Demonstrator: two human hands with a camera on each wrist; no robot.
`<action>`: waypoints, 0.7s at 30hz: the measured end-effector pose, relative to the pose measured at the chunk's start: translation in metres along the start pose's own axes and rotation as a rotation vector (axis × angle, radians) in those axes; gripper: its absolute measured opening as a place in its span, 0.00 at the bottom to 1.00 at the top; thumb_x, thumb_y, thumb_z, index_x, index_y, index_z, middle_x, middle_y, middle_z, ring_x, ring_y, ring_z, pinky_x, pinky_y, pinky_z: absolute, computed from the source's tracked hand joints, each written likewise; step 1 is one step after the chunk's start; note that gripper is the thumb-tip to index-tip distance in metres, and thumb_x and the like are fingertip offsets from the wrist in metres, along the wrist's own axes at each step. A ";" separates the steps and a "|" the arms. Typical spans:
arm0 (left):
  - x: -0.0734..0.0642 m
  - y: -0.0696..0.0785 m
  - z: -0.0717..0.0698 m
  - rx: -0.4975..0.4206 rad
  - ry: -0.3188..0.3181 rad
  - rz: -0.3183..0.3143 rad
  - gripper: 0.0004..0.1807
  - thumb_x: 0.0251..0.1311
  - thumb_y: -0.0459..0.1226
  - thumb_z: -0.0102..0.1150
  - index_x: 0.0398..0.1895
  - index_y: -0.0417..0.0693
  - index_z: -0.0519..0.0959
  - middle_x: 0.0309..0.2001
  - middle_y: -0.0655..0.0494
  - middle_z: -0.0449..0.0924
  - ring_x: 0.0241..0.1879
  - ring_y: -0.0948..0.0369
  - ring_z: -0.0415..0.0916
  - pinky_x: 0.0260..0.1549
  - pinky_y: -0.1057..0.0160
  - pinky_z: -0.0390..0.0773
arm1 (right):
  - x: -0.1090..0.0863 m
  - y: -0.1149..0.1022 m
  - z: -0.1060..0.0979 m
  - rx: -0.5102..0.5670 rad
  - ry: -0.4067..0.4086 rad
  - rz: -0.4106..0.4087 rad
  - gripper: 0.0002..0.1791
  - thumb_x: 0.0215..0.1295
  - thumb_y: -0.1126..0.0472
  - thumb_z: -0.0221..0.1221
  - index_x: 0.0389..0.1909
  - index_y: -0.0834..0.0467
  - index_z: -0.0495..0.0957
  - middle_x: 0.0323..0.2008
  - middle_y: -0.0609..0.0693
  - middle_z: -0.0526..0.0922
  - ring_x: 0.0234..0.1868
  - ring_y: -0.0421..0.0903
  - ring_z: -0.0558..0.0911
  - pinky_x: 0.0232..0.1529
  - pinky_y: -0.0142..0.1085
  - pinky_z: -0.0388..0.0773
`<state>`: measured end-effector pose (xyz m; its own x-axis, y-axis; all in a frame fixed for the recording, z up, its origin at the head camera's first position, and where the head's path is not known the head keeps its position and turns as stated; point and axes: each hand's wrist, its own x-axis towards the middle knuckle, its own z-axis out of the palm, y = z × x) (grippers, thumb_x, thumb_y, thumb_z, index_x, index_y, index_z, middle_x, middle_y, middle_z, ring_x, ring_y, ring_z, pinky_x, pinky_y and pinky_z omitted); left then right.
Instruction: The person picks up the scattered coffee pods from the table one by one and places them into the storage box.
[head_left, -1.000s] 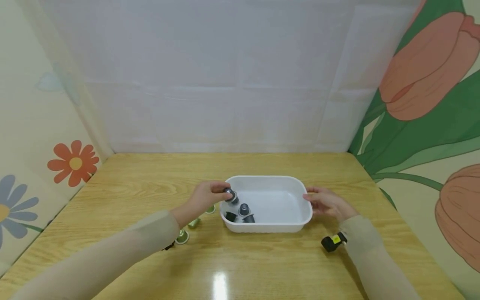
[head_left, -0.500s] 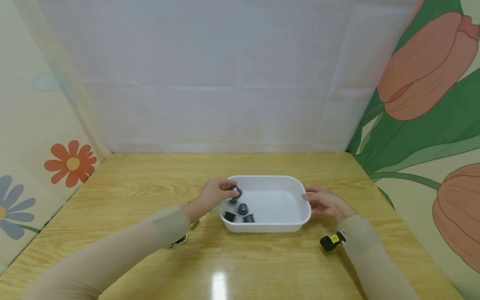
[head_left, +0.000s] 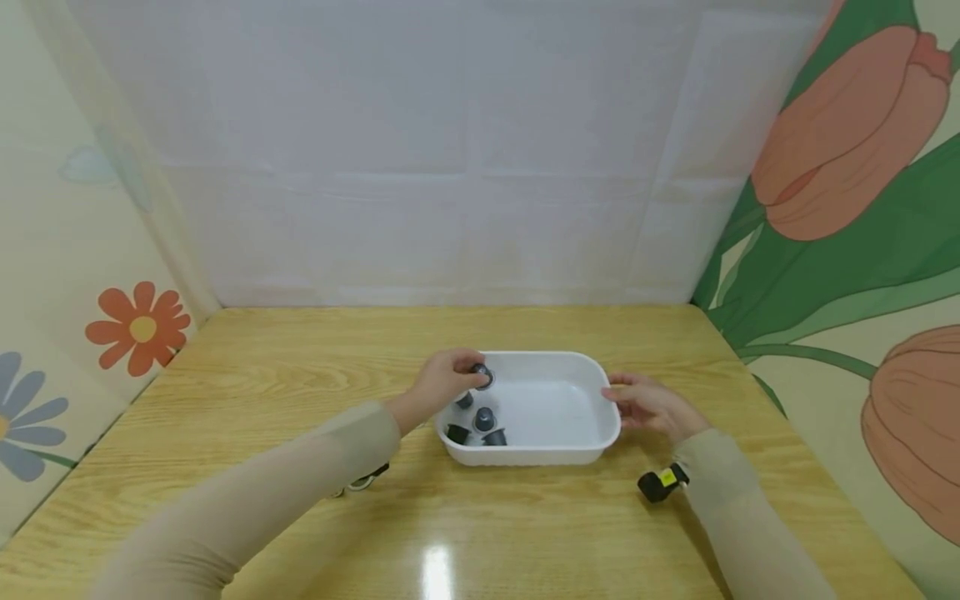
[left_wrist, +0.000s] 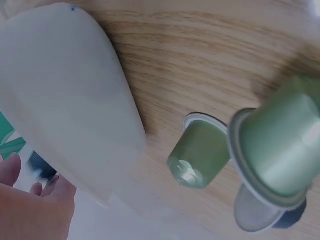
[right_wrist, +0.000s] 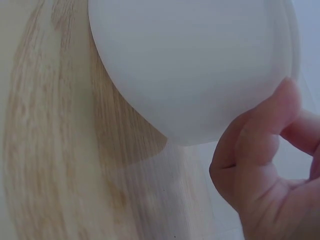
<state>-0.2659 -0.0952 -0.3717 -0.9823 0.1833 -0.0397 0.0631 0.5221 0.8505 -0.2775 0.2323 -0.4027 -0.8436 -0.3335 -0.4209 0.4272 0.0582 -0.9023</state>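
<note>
A dark coffee capsule (head_left: 483, 377) is pinched between the thumb and fingers of my left hand (head_left: 444, 383), over the back left corner of a white tub (head_left: 534, 456). In the left wrist view, the held capsule (left_wrist: 42, 167) shows only partly behind the tub wall (left_wrist: 65, 90). Several other dark capsules (head_left: 485, 418) lie in the tub's left end. My right hand (head_left: 654, 406) grips the tub's right rim, thumb on the edge and fingers outside. Close up, in the right wrist view, that hand (right_wrist: 265, 155) holds the rim beside the white wall (right_wrist: 190, 65).
Green coffee capsules (left_wrist: 200, 152) lie on the wooden table (head_left: 300, 358) left of the tub, mostly behind my left forearm in the head view. A black wrist camera (head_left: 660, 483) hangs by my right sleeve. A white sheet (head_left: 450, 167) stands behind the table.
My left hand has moved right and slightly back over the tub with the dark capsule still pinched. Another dark capsule below it now shows more clearly. The right hand keeps its grip on the rim.
</note>
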 end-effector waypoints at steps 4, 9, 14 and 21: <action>0.003 -0.002 -0.002 -0.047 -0.004 -0.008 0.22 0.67 0.31 0.61 0.62 0.31 0.75 0.62 0.37 0.77 0.64 0.44 0.74 0.65 0.50 0.73 | -0.001 0.000 -0.001 0.015 -0.022 -0.006 0.17 0.75 0.65 0.52 0.61 0.64 0.64 0.34 0.47 0.81 0.30 0.38 0.81 0.28 0.27 0.82; -0.001 -0.010 -0.010 -0.080 0.012 0.025 0.21 0.67 0.30 0.60 0.61 0.29 0.74 0.62 0.35 0.77 0.64 0.42 0.74 0.65 0.50 0.73 | -0.001 0.000 -0.001 0.024 -0.037 -0.009 0.17 0.75 0.66 0.52 0.61 0.64 0.63 0.33 0.47 0.82 0.29 0.38 0.82 0.26 0.27 0.82; -0.012 -0.016 -0.022 -0.085 0.038 0.046 0.21 0.66 0.29 0.60 0.60 0.28 0.74 0.60 0.34 0.78 0.61 0.42 0.76 0.63 0.49 0.74 | 0.002 0.001 -0.002 0.019 -0.036 -0.009 0.16 0.75 0.66 0.52 0.59 0.62 0.65 0.32 0.47 0.81 0.28 0.37 0.81 0.25 0.26 0.80; -0.032 -0.026 -0.043 -0.110 0.048 0.056 0.22 0.68 0.29 0.58 0.62 0.25 0.72 0.60 0.30 0.76 0.61 0.40 0.75 0.62 0.48 0.75 | 0.000 0.003 -0.005 0.011 -0.038 -0.010 0.15 0.75 0.66 0.52 0.59 0.61 0.66 0.33 0.46 0.82 0.29 0.38 0.81 0.26 0.26 0.81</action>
<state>-0.2433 -0.1505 -0.3701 -0.9853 0.1678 0.0326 0.1010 0.4175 0.9030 -0.2779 0.2368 -0.4057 -0.8347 -0.3698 -0.4081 0.4230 0.0441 -0.9051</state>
